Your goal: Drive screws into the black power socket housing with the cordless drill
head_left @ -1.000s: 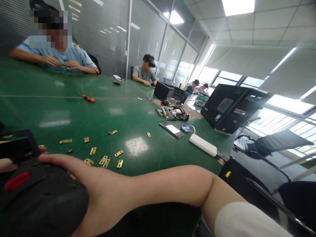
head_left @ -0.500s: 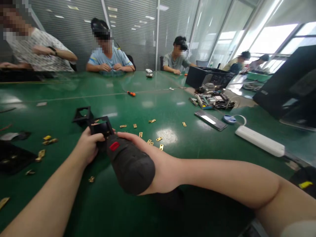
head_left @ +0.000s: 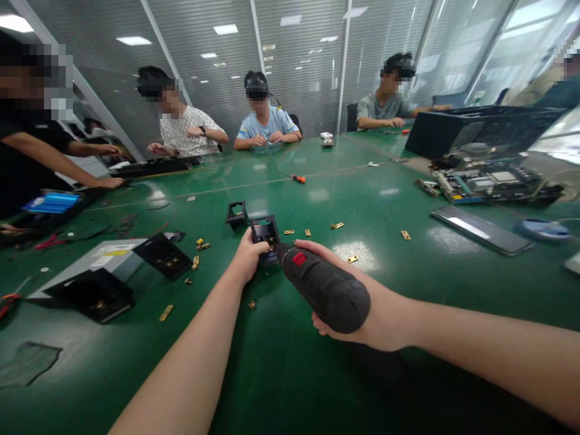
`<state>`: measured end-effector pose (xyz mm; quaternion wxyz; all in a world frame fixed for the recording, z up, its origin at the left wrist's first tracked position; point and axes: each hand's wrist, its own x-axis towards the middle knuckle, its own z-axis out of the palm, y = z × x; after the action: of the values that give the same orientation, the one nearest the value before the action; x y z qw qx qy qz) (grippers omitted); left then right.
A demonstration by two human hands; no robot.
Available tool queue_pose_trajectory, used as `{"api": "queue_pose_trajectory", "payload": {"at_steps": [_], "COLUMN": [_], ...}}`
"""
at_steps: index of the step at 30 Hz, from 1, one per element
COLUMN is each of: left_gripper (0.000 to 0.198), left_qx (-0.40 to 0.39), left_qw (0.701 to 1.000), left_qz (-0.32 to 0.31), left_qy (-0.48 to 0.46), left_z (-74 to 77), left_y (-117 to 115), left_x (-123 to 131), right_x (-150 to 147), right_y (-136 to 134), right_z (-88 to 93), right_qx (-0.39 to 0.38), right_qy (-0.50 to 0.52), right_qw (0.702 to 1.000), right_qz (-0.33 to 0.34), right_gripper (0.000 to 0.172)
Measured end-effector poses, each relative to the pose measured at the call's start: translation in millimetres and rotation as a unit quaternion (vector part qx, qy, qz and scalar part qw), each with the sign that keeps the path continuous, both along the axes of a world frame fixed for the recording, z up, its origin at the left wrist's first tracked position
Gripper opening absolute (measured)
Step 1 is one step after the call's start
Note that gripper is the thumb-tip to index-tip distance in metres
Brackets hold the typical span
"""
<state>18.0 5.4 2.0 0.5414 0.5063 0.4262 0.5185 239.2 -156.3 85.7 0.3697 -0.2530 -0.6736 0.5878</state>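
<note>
My left hand point(head_left: 248, 257) grips a small black box-like housing point(head_left: 266, 229) with an open face, its thumb over the near edge. Brass-coloured parts show inside the housing. Around the handle of a black cordless drill point(head_left: 326, 287) with a red switch, my right hand point(head_left: 376, 308) is closed. The drill's front end points at the housing; whether its tip touches is hidden. Just behind stands another black housing point(head_left: 236, 215). Several small brass plates, one of them a brass plate point(head_left: 352, 259), lie scattered beyond my hands.
At left are two black housings, one a dark open housing point(head_left: 97, 296), by a grey metal box point(head_left: 109, 257). An orange screwdriver point(head_left: 298, 179) lies mid-table. Right are a phone point(head_left: 480, 229), a circuit board point(head_left: 489, 181) and a black computer case point(head_left: 444, 133). Several people sit or stand around.
The view has swung left, so my hands and the table items appear further right. My left hand still holds the housing and my right hand the drill, whose front remains at the housing.
</note>
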Motion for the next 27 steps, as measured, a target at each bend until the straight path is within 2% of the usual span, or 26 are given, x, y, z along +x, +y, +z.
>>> {"api": "queue_pose_trajectory", "payload": {"at_steps": [20, 27], "left_gripper": [0.049, 0.053], "left_qx": [-0.009, -0.008], "left_qw": [0.999, 0.999], "left_qz": [-0.022, -0.024], "left_qy": [-0.029, -0.025], "left_z": [3.5, 5.1], "left_y": [-3.2, -4.7], "left_x": [-1.8, -1.3], "right_x": [-0.2, 1.7], "right_y": [-1.7, -0.3], "right_z": [6.6, 6.2], "right_qx": [0.002, 0.0], "right_qy": [-0.027, -0.033], "right_qw": [1.0, 0.999], "right_qz": [0.0, -0.016], "right_gripper": [0.105, 0.105]}}
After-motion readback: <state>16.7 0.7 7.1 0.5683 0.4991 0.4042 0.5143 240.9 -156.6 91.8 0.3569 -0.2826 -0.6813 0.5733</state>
